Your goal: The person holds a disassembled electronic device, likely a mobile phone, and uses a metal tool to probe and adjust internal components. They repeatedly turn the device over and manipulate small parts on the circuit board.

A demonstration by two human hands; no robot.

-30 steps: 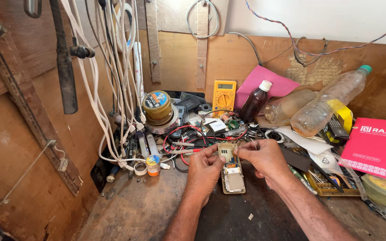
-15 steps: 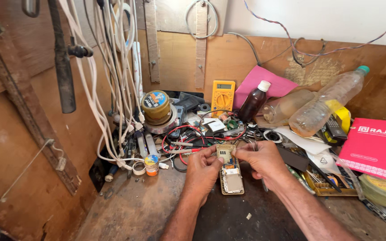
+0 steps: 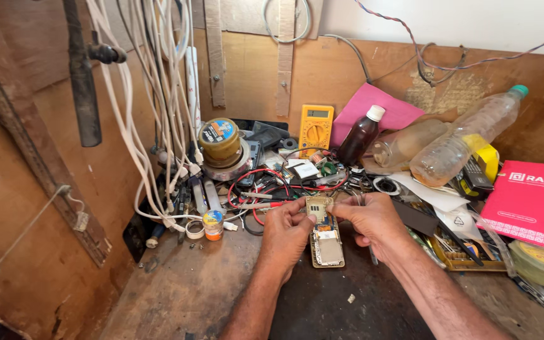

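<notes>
An opened mobile phone [image 3: 327, 247] lies on the dark bench with its circuit board showing. My left hand [image 3: 284, 234] and my right hand [image 3: 370, 220] meet just above its far end. Between thumbs and forefingers both pinch a small pale rectangular part [image 3: 318, 206] with tiny contacts on it. My right hand also seems to keep a thin metal tool [image 3: 373, 253] under its fingers. Red test leads [image 3: 256, 189] coil just behind my left hand.
A yellow multimeter [image 3: 315, 129] leans on the back wall beside a dark bottle [image 3: 360, 135] and clear plastic bottles [image 3: 461, 145]. Tape rolls [image 3: 220, 143], white cables [image 3: 158, 126], a small glue pot [image 3: 212, 225] stand left; a red booklet [image 3: 524, 201] lies right.
Both hands have stayed over the phone's far end; the small part is held slightly higher. The view has shifted a little.
</notes>
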